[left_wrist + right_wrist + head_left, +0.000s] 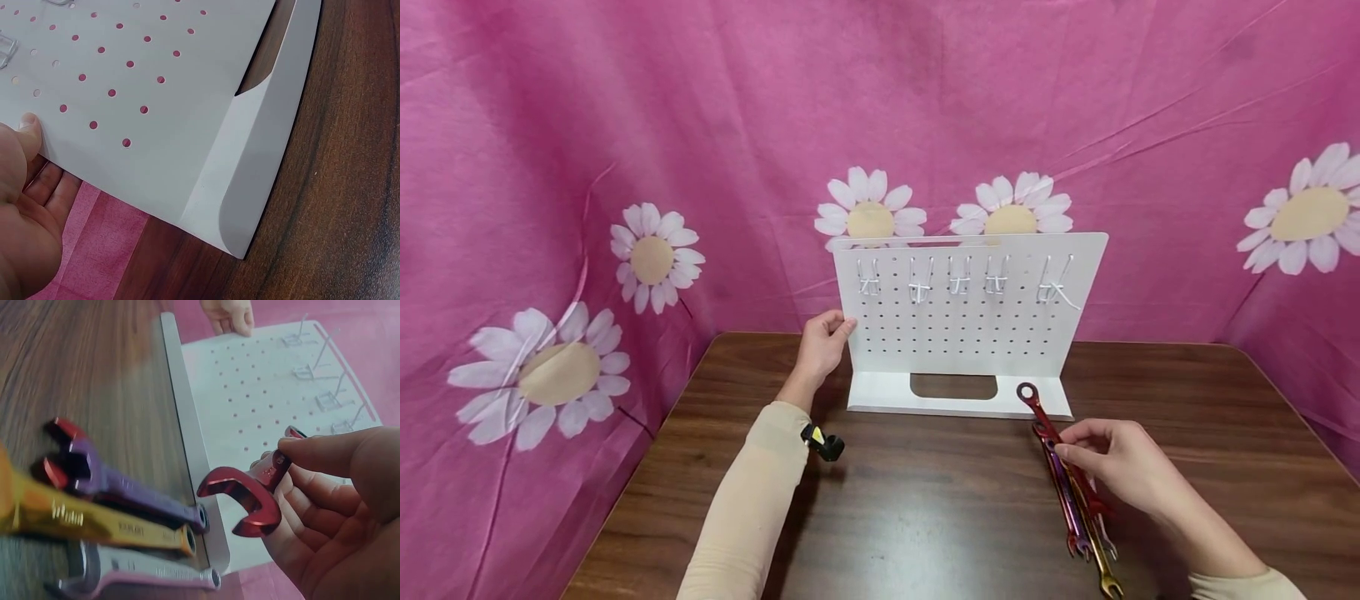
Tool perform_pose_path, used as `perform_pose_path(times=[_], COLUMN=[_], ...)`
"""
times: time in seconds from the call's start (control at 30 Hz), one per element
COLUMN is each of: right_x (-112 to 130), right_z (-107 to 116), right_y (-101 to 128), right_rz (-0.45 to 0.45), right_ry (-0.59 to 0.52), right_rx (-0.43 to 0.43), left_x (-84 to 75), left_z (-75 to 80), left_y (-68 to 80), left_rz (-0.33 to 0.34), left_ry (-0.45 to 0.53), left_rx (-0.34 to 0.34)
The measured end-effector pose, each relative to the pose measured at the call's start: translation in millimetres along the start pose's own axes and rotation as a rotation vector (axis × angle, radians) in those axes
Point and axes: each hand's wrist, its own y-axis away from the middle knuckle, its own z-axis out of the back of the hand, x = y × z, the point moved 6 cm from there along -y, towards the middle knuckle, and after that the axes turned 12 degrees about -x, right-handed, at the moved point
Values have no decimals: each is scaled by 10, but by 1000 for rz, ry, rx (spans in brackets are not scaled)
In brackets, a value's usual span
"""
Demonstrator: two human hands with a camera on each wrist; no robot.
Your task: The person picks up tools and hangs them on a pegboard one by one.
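While the brown table [925, 517] lies bare across its left and front, its far edge meets a pink daisy-printed cloth [550, 167] that also closes in both sides. At left, the left hand [823, 337] reaches forward on a straight arm in a beige sleeve [745, 508] and grips the left edge of the white pegboard [970, 333]; the left wrist view shows the thumb [28, 128] laid on the front face with the fingers behind the panel. This pegboard stands upright on a folded foot [880, 392] near the table's far edge, with five wire hooks [958, 275] along its top row. Right of centre, the right hand [1120, 467] pinches the red wrench [1037, 408] by its shank between thumb and fingertips; its ring end lies just before the pegboard foot. Beneath it, purple [1067, 508], gold [1101, 558] and silver wrenches [150, 572] lie bunched side by side on the table, crowding the space under the hand.
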Motion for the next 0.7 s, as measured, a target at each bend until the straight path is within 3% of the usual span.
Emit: perform_pose_path(times=[0.47,0.7], right_x=[255,416], right_z=[-254,-330], right_y=[-102,-175], right_rz=[-28,-22], right_ry=[-131,-175], right_rx=[84,95], left_x=[-5,-12], left_z=[12,11], left_y=[41,30], left_rz=[34,14], left_ry=[-5,3], left_rx=[-1,-1])
